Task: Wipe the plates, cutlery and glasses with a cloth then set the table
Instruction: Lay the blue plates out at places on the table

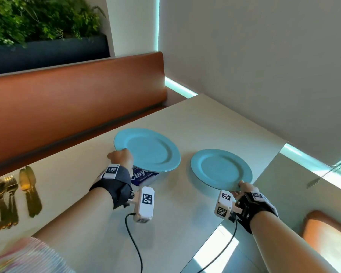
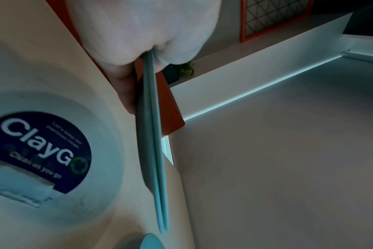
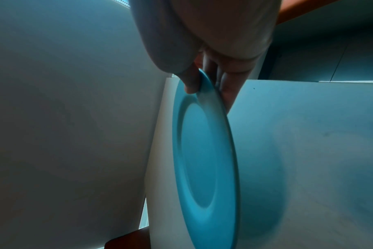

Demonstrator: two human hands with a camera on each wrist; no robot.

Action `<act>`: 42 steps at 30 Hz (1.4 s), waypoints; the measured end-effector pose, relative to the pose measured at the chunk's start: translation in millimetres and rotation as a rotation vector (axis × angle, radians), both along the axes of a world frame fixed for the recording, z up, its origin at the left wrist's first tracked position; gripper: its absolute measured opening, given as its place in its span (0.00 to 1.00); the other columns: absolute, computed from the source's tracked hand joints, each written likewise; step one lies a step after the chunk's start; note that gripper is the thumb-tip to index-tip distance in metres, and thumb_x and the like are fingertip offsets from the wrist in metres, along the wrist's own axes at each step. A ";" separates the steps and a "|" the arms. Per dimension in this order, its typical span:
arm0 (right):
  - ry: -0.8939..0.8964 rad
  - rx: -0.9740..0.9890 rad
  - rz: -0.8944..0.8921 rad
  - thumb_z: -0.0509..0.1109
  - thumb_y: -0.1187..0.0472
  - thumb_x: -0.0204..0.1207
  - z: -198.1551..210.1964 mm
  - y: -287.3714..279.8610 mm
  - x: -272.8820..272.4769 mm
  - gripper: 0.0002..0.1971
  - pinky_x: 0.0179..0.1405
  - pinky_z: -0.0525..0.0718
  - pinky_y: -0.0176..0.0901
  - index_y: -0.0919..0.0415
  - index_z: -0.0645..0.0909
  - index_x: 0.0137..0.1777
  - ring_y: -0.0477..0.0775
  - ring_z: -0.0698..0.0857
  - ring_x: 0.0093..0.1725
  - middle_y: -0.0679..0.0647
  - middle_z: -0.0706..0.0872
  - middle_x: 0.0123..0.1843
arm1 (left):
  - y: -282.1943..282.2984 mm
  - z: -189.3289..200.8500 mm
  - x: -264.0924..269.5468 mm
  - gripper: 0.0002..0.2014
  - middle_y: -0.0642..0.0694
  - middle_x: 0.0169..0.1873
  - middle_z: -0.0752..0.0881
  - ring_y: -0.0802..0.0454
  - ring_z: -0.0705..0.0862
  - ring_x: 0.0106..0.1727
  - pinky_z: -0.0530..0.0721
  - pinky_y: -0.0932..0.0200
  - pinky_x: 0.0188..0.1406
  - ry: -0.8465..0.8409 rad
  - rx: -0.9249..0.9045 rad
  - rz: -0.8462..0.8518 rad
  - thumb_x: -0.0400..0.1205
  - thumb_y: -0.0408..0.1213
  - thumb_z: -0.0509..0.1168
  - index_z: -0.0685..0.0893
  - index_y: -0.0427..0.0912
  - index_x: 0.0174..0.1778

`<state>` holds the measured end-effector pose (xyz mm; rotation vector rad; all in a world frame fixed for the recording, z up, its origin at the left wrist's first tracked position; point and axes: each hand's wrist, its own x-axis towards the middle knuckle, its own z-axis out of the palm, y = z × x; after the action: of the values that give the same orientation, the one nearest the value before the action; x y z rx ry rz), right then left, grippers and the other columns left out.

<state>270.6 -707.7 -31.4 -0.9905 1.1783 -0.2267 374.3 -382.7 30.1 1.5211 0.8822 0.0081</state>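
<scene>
My left hand (image 1: 120, 157) grips the near-left rim of two stacked light-blue plates (image 1: 148, 149), held above the table (image 1: 195, 119). Edge-on in the left wrist view, the two plates (image 2: 152, 134) lie together, pinched by my left hand (image 2: 143, 57). My right hand (image 1: 241, 187) pinches the near rim of a single light-blue plate (image 1: 220, 169) over the table's right part. In the right wrist view my thumb (image 3: 189, 80) is on top of that plate (image 3: 202, 151) and my fingers (image 3: 226, 89) are underneath. Several gold pieces of cutlery (image 1: 12, 194) lie at the table's left.
A dark blue ClayGo wipes pack (image 1: 143, 177) lies on the table under the stacked plates; in the left wrist view a white wipe sticks out of the pack (image 2: 43, 151). An orange bench (image 1: 67, 105) runs along the far side. An orange seat (image 1: 327, 239) is at lower right.
</scene>
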 end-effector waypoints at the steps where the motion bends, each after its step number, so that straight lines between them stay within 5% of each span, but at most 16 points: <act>1: 0.005 -0.003 -0.020 0.60 0.69 0.81 -3.4 -3.3 5.0 0.19 0.50 0.83 0.60 0.69 0.68 0.71 0.69 0.82 0.63 0.69 0.79 0.68 | -6.5 -2.5 5.3 0.23 0.30 0.71 0.73 0.31 0.76 0.68 0.79 0.38 0.66 -0.003 0.001 0.002 0.83 0.30 0.56 0.62 0.31 0.75; 5: 0.028 0.008 -0.014 0.60 0.69 0.82 -20.0 -14.7 16.4 0.21 0.58 0.81 0.66 0.66 0.65 0.74 0.70 0.81 0.63 0.68 0.79 0.68 | -30.4 -11.2 17.5 0.23 0.31 0.67 0.78 0.32 0.80 0.64 0.81 0.38 0.64 -0.013 -0.034 -0.011 0.80 0.31 0.57 0.67 0.31 0.73; 9: 0.027 0.001 -0.015 0.62 0.70 0.81 -34.9 -22.5 25.0 0.15 0.61 0.80 0.68 0.68 0.71 0.67 0.68 0.82 0.58 0.68 0.79 0.67 | -46.0 -16.5 23.0 0.23 0.33 0.66 0.80 0.34 0.82 0.62 0.82 0.43 0.61 -0.016 -0.059 -0.029 0.79 0.31 0.57 0.69 0.31 0.72; 14: 0.143 0.017 0.136 0.69 0.62 0.78 -43.1 -30.4 27.3 0.22 0.62 0.82 0.62 0.71 0.72 0.69 0.70 0.82 0.62 0.69 0.80 0.66 | -54.9 -18.7 28.4 0.23 0.32 0.65 0.80 0.34 0.81 0.63 0.82 0.42 0.63 -0.004 -0.051 -0.043 0.80 0.32 0.58 0.69 0.32 0.71; 22: 0.223 -0.146 0.186 0.75 0.60 0.68 -46.8 -34.5 29.9 0.17 0.60 0.83 0.61 0.66 0.78 0.54 0.61 0.82 0.34 0.60 0.82 0.35 | -59.2 -23.7 27.2 0.22 0.33 0.65 0.79 0.35 0.81 0.63 0.82 0.41 0.63 -0.002 -0.059 -0.054 0.81 0.32 0.58 0.68 0.32 0.71; 25: 0.230 -0.215 0.190 0.76 0.56 0.67 -39.4 -38.3 30.6 0.22 0.54 0.81 0.54 0.66 0.76 0.56 0.61 0.81 0.40 0.58 0.80 0.39 | -60.3 -26.9 24.4 0.21 0.33 0.63 0.81 0.35 0.82 0.61 0.83 0.41 0.62 -0.008 -0.067 -0.071 0.80 0.32 0.58 0.70 0.32 0.70; 29: 0.247 -0.245 0.195 0.77 0.50 0.59 -35.4 -41.4 28.7 0.35 0.33 0.74 0.48 0.67 0.75 0.64 0.61 0.78 0.39 0.61 0.79 0.47 | -59.9 -31.9 19.4 0.20 0.34 0.59 0.83 0.37 0.84 0.55 0.84 0.48 0.51 -0.036 -0.093 -0.090 0.80 0.31 0.58 0.72 0.31 0.68; 35: 0.261 -0.348 0.261 0.74 0.54 0.68 -29.6 -34.5 21.3 0.37 0.57 0.76 0.50 0.64 0.66 0.76 0.61 0.78 0.59 0.61 0.77 0.62 | -57.6 -35.2 5.6 0.13 0.34 0.53 0.84 0.38 0.84 0.52 0.85 0.40 0.59 -0.059 -0.117 -0.104 0.79 0.31 0.59 0.75 0.32 0.59; 38: 0.308 -0.550 0.368 0.72 0.58 0.71 -17.6 -14.5 15.6 0.32 0.68 0.76 0.53 0.60 0.68 0.75 0.63 0.76 0.69 0.63 0.74 0.72 | -54.5 -33.8 -4.3 0.05 0.36 0.47 0.82 0.41 0.82 0.46 0.83 0.47 0.50 -0.087 -0.135 -0.140 0.80 0.28 0.58 0.76 0.34 0.50; 40: 0.289 -0.600 0.474 0.69 0.57 0.75 -9.5 6.1 13.1 0.26 0.68 0.75 0.52 0.64 0.72 0.72 0.63 0.79 0.67 0.65 0.78 0.70 | -50.3 -34.0 -12.7 0.08 0.35 0.48 0.84 0.40 0.83 0.47 0.84 0.46 0.50 -0.082 -0.151 -0.189 0.79 0.30 0.59 0.77 0.34 0.52; 42: 0.172 -0.420 0.557 0.64 0.52 0.80 -2.3 31.7 7.6 0.19 0.60 0.82 0.58 0.68 0.78 0.61 0.63 0.84 0.53 0.67 0.84 0.59 | -43.9 -33.3 -23.8 0.13 0.34 0.52 0.85 0.38 0.86 0.50 0.85 0.41 0.52 -0.036 -0.163 -0.257 0.76 0.33 0.61 0.79 0.35 0.55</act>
<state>278.2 -676.0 -33.8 -1.6936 0.9780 0.0633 350.5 -426.6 -3.2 1.4666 0.6382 -0.2182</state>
